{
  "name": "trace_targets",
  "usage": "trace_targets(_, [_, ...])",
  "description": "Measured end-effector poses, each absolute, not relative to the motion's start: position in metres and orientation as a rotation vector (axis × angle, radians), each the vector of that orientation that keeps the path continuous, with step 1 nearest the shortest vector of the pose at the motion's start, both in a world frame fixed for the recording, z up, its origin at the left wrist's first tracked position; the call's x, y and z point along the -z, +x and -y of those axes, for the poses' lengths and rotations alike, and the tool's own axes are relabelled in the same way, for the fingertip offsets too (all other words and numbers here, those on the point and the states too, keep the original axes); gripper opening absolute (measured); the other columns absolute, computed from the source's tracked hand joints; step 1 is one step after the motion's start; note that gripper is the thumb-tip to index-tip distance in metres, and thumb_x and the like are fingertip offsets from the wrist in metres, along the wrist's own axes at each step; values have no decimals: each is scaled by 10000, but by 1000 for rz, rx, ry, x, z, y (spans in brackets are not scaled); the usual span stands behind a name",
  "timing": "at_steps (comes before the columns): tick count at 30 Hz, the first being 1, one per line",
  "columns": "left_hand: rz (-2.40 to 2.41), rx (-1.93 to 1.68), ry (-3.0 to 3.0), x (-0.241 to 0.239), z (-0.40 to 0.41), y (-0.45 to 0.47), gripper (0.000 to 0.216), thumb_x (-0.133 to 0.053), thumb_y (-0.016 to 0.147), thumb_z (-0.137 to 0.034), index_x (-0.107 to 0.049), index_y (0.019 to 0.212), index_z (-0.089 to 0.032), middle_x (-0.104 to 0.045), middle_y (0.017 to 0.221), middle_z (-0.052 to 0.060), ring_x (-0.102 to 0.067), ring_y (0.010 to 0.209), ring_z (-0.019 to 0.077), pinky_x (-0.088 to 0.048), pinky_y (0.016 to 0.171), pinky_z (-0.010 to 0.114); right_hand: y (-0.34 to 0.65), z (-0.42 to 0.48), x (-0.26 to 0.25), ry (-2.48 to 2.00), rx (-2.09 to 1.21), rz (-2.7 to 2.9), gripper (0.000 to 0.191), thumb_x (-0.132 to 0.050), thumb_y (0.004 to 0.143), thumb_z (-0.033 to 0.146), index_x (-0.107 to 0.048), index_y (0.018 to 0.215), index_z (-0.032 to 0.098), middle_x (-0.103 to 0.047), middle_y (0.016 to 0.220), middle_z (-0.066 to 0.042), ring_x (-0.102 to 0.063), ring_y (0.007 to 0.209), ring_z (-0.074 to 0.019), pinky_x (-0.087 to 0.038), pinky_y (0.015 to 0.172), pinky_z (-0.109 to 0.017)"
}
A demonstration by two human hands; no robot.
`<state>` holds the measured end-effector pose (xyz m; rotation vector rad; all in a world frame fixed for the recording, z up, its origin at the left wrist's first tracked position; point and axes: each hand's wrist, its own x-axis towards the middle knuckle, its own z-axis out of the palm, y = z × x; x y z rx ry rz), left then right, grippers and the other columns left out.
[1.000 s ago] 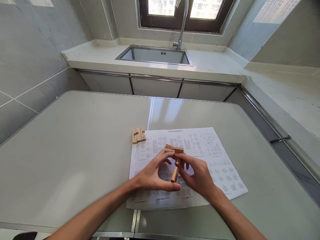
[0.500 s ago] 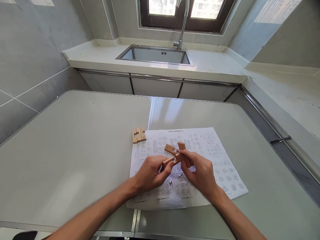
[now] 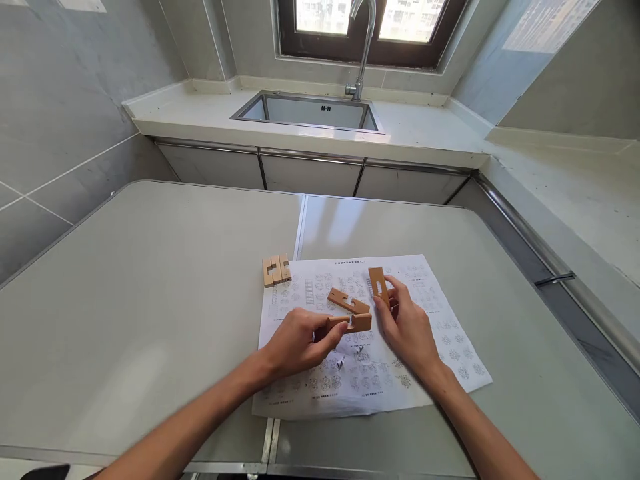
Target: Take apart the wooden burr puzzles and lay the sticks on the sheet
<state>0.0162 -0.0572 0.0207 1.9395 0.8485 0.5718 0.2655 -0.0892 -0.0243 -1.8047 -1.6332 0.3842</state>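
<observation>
My left hand (image 3: 297,343) pinches a notched wooden puzzle bar (image 3: 353,323) at its left end, holding it level just above a printed instruction sheet (image 3: 370,373). To the right, my right hand (image 3: 407,327) grips a second notched wooden bar (image 3: 379,285), tilted upright over the sheet. Between the two hands a third notched bar (image 3: 349,301) lies flat on the paper, held by neither hand. A small cluster of wooden puzzle pieces (image 3: 276,270) sits at the sheet's upper left corner on the table (image 3: 150,287).
A seam (image 3: 300,227) runs down the middle of the grey table. Behind it stand a counter with a steel sink (image 3: 310,110) and a tap (image 3: 361,47) under a window. A metal rail (image 3: 545,267) borders the right side.
The joined pieces have come apart. My right hand moved right and up with one bar, my left hand keeps another, and a third now lies on the sheet.
</observation>
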Motion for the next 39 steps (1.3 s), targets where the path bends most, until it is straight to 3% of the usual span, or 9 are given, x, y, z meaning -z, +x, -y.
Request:
trace_targets(3, [-901, -518, 1864, -20, 56, 15, 483, -526, 1060, -410, -569, 639, -176, -594, 511, -14, -511, 448, 92, -390, 507, 225, 264, 89, 27, -1750, -348, 1692, 310, -484, 1085, 409, -674, 1245, 223, -785, 1076, -83, -736, 846, -244, -545, 721, -351])
trace_targets(6, [-943, -466, 1777, -22, 54, 13, 511, -534, 1059, -465, -623, 652, -168, -630, 513, -6, -583, 444, 105, -443, 522, 221, 265, 89, 29, -1685, -321, 1726, 305, -465, 1101, 406, -695, 1167, 215, -787, 1077, -92, -729, 836, -238, -546, 713, -350])
trace_targets(10, [-1014, -423, 1723, -24, 51, 10, 584, -525, 1050, -545, -636, 619, -168, -617, 489, -3, -568, 423, 114, -429, 499, 233, 265, 89, 31, -1651, -287, 1747, 278, -495, 1105, 390, -695, 1183, 215, -785, 1068, -86, -724, 823, -226, -547, 707, -346])
trace_targets(16, [-1317, -547, 2029, -17, 45, 10, 538, -605, 995, -522, -550, 579, -185, -564, 513, -15, -469, 472, 115, -285, 513, 267, 260, 89, 29, -1600, -290, 1789, 265, -493, 1119, 363, -715, 1114, 218, -764, 1043, -80, -722, 858, -215, -545, 732, -336])
trace_targets(22, [-1443, -430, 2266, -10, 45, 9, 477, -555, 1026, -520, -601, 686, -189, -696, 628, 33, -556, 511, 158, -252, 534, 283, 258, 89, 30, -1595, -322, 1806, 264, -484, 1123, 350, -710, 1173, 223, -744, 1087, -87, -729, 894, -223, -563, 741, -343])
trace_targets(31, [-1378, -229, 2550, -2, 51, 13, 492, -464, 1085, -525, -631, 783, -173, -748, 709, 96, -650, 564, 217, -188, 534, 315, 258, 89, 34, -1561, -318, 1893, 312, -463, 1126, 339, -707, 1283, 223, -698, 1129, -112, -698, 906, -228, -585, 748, -368])
trace_targets(35, [-1336, -261, 2597, 4, 52, 11, 455, -461, 1093, -512, -624, 834, -177, -737, 724, 86, -657, 589, 228, -249, 533, 323, 256, 88, 33, -1516, -289, 1921, 328, -455, 1127, 338, -710, 1296, 219, -691, 1106, -120, -690, 906, -232, -593, 747, -378])
trace_targets(39, [-1268, -480, 2700, 3, 52, 11, 357, -556, 1055, -491, -606, 881, -183, -724, 853, 110, -679, 766, 272, -463, 647, 369, 253, 89, 32, -1462, -289, 1956, 337, -447, 1128, 325, -705, 1326, 235, -680, 1094, -119, -678, 903, -234, -601, 771, -396])
